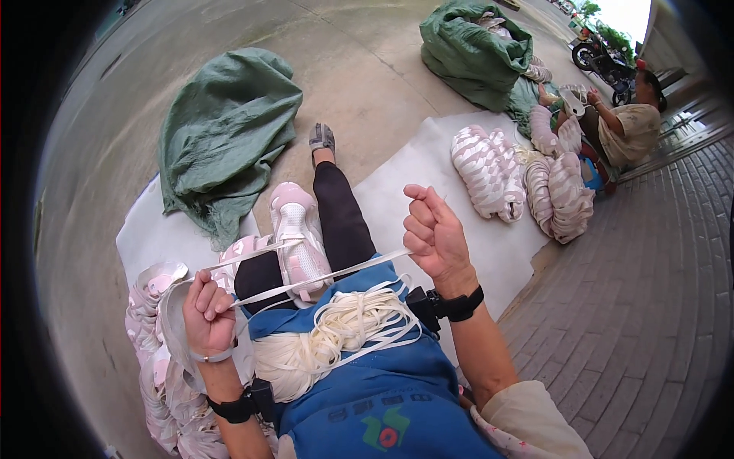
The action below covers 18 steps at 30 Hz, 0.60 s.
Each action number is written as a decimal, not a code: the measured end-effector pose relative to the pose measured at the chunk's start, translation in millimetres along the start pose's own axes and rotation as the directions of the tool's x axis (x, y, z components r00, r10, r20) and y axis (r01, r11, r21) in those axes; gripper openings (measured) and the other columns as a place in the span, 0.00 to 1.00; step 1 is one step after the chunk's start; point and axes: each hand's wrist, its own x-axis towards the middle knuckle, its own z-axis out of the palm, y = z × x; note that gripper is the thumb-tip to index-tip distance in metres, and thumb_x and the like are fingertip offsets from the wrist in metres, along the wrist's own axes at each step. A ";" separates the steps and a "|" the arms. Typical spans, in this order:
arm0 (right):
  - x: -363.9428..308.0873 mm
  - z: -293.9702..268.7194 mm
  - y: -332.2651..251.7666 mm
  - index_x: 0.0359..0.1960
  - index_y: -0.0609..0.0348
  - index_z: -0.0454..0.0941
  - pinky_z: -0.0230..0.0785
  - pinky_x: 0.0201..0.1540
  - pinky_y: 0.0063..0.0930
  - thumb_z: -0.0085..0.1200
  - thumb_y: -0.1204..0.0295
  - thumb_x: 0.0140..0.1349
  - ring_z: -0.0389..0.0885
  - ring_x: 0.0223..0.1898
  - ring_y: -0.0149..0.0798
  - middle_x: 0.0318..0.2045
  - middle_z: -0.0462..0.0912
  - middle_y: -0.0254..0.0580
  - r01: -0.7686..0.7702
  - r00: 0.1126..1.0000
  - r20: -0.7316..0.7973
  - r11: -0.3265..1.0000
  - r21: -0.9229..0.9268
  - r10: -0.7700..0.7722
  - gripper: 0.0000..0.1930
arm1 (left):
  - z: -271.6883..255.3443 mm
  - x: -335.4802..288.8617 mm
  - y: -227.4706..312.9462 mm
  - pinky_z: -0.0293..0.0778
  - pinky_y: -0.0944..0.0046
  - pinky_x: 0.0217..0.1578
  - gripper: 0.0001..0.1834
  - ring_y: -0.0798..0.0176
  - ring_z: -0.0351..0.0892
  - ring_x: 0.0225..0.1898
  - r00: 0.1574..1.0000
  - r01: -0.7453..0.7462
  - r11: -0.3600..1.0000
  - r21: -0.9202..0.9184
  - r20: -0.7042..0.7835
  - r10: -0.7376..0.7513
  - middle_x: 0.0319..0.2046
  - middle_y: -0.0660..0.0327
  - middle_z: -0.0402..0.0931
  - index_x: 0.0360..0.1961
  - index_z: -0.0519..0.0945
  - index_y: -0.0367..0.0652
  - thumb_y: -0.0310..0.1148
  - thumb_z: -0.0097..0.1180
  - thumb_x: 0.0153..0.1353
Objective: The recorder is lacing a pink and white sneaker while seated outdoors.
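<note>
- A blue apron point(375, 398) covers the lap, with a loose heap of cream laces point(336, 336) lying on it.
- The left hand point(209, 312) is curled, its fingers closed on a white lace point(336, 274).
- The right hand point(436, 236), raised, is folded into a fist; the lace stretches between the two hands, nearly straight.
- A pink-and-white shoe point(300, 237) lies between the black-clad legs, toe pointing away; another strand runs from near the left hand to it.
- Beside the left forearm, more pale pink shoes point(157, 375) are piled.
- Past the knees, a crumpled green sack point(229, 130) rests partly on white sheeting point(397, 176).
- Farther right sit bundled shoes point(489, 172), then a fuller green bag point(474, 57).
- Beyond the bundles, another person point(631, 126) sits near a motorcycle point(604, 61).
</note>
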 end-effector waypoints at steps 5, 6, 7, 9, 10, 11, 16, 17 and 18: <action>-11.5 18.7 -15.5 0.48 0.59 0.73 0.49 0.15 0.17 0.34 0.57 0.74 0.51 0.15 0.22 0.15 0.52 0.24 0.167 0.976 0.145 0.986 0.004 -0.166 0.20 | 10.2 -11.9 -5.5 0.63 0.69 0.26 0.15 0.73 0.59 0.16 0.997 0.070 0.993 -0.093 0.020 -0.068 0.14 0.70 0.59 0.38 0.74 0.37 0.36 0.39 0.73; -18.9 27.4 -27.4 0.50 0.57 0.73 0.50 0.16 0.17 0.33 0.57 0.74 0.52 0.16 0.23 0.15 0.52 0.24 0.240 0.959 0.161 0.970 -0.031 -0.232 0.20 | 7.7 -10.2 -9.4 0.62 0.70 0.25 0.15 0.74 0.57 0.16 0.981 0.127 0.991 -0.048 0.156 -0.118 0.14 0.71 0.57 0.36 0.74 0.38 0.38 0.40 0.72; -27.3 36.6 -36.6 0.50 0.57 0.72 0.49 0.15 0.17 0.32 0.56 0.74 0.51 0.15 0.23 0.15 0.52 0.24 0.258 0.949 0.194 0.966 -0.013 -0.251 0.20 | 16.0 -15.0 -15.0 0.61 0.71 0.23 0.15 0.74 0.55 0.15 0.983 0.119 0.993 0.011 0.140 -0.119 0.13 0.71 0.55 0.35 0.74 0.38 0.38 0.41 0.72; -44.8 50.3 -50.7 0.51 0.56 0.72 0.47 0.13 0.18 0.30 0.54 0.74 0.49 0.14 0.22 0.14 0.51 0.24 0.248 0.912 0.326 0.967 0.051 -0.251 0.22 | 22.2 -21.2 -26.3 0.58 0.72 0.20 0.16 0.76 0.51 0.13 0.982 0.114 0.978 0.173 0.133 -0.138 0.13 0.73 0.53 0.33 0.73 0.39 0.39 0.42 0.72; -52.0 56.6 -52.6 0.51 0.56 0.72 0.45 0.12 0.19 0.29 0.53 0.74 0.48 0.12 0.21 0.13 0.51 0.24 0.207 0.878 0.422 0.974 0.094 -0.228 0.23 | 20.8 -24.7 -30.9 0.56 0.73 0.18 0.16 0.77 0.49 0.13 0.979 0.112 0.956 0.272 0.132 -0.153 0.12 0.74 0.51 0.32 0.73 0.40 0.40 0.42 0.71; -55.9 63.7 -49.6 0.51 0.56 0.71 0.43 0.10 0.19 0.28 0.53 0.74 0.46 0.11 0.21 0.12 0.50 0.23 0.202 0.832 0.523 0.979 0.026 -0.185 0.23 | 23.3 -30.5 -35.7 0.54 0.74 0.16 0.16 0.78 0.48 0.13 0.981 0.118 0.918 0.380 0.098 -0.167 0.12 0.75 0.50 0.31 0.73 0.41 0.40 0.43 0.71; -52.4 85.7 -0.9 0.56 0.68 0.70 0.64 0.28 0.22 0.51 0.63 0.64 0.70 0.23 0.27 0.19 0.71 0.34 0.287 0.838 0.453 0.461 -0.840 0.304 0.24 | 21.9 -59.8 -60.2 0.52 0.73 0.18 0.20 0.78 0.51 0.15 0.933 0.197 0.627 0.753 0.052 -0.356 0.13 0.73 0.56 0.32 0.77 0.38 0.44 0.43 0.71; -42.8 80.1 19.8 0.53 0.70 0.70 0.68 0.30 0.26 0.54 0.67 0.61 0.73 0.22 0.31 0.21 0.74 0.37 0.272 0.896 0.340 0.252 -0.929 0.285 0.22 | 20.1 -60.6 -62.3 0.53 0.72 0.19 0.21 0.77 0.53 0.16 0.919 0.199 0.503 0.841 0.018 -0.394 0.13 0.72 0.58 0.32 0.78 0.38 0.45 0.43 0.71; -31.4 70.3 38.1 0.53 0.70 0.70 0.69 0.31 0.29 0.53 0.67 0.61 0.75 0.23 0.36 0.22 0.76 0.41 0.148 0.951 0.179 0.136 -0.980 0.252 0.22 | 17.4 -61.8 -61.5 0.53 0.72 0.19 0.21 0.77 0.53 0.16 0.921 0.204 0.512 0.834 0.013 -0.388 0.13 0.72 0.58 0.32 0.78 0.38 0.45 0.43 0.71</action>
